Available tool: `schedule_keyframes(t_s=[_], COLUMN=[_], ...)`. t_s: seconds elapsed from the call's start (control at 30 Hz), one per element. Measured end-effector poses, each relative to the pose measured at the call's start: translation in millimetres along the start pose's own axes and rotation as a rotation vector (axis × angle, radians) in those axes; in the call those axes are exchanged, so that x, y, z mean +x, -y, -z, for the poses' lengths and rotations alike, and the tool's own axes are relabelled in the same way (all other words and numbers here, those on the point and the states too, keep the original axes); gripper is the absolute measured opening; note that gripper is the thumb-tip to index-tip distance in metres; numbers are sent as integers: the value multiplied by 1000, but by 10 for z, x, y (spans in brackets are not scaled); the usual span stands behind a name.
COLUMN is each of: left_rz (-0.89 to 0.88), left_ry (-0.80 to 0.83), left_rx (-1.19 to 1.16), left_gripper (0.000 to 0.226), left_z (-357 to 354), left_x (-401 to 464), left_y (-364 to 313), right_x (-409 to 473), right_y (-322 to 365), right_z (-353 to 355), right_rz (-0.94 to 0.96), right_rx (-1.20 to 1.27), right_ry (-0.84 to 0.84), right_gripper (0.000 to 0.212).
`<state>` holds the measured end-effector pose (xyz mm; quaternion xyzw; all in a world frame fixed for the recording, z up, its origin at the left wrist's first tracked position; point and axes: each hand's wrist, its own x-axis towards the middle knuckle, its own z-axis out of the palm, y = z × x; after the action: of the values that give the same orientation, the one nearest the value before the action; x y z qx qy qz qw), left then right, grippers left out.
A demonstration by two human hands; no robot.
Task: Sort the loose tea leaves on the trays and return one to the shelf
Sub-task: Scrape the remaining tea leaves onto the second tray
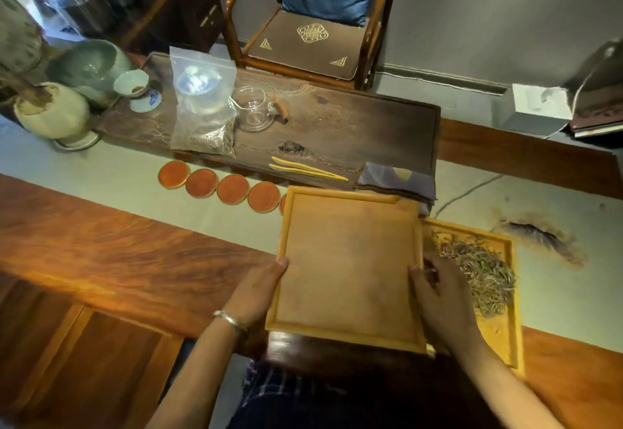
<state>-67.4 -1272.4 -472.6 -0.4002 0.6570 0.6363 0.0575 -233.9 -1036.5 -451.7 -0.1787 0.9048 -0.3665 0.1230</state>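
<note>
Wooden empty tray [347,260] held by both hands, beside tea leaves [478,267].

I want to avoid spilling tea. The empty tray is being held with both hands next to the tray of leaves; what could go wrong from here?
1. The empty tray overlaps the left rim of the leaf tray; moving it could knock that tray and scatter the tea leaves.
2. The right hand lies partly over the leaves and may drag some out.
3. The left hand has only an edge grip, so the tray might tilt.
</note>
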Motion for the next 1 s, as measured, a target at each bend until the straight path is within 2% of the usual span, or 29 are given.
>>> schedule_keyframes(t_s=[0.13,0.27,0.37,0.63,0.83,1.0], left_rz=[-14,-94,-164,-117,-60,-28], left_ry=[77,-44,-36,35,-97,-117], left_rx=[329,610,779,856,835,795], left_gripper=[55,53,47,39,36,30], left_z=[648,1126,1281,1277,1218,1168], left_x=[82,164,244,347,348,382], left_y=[187,322,371,419,446,452], right_x=[-288,-558,-646,-633,-568,-555], right_y=[349,639,716,585,510,487], right_z=[-541,-1083,-1335,-1507,-1617,-1630], right_rz=[-40,-143,-229,-269,-305,-339], right_rx=[-118,-80,-73,-251,-249,-222], right_ry=[8,-28,-53,-46,-15,-29], right_gripper=[13,13,16,15,18,18])
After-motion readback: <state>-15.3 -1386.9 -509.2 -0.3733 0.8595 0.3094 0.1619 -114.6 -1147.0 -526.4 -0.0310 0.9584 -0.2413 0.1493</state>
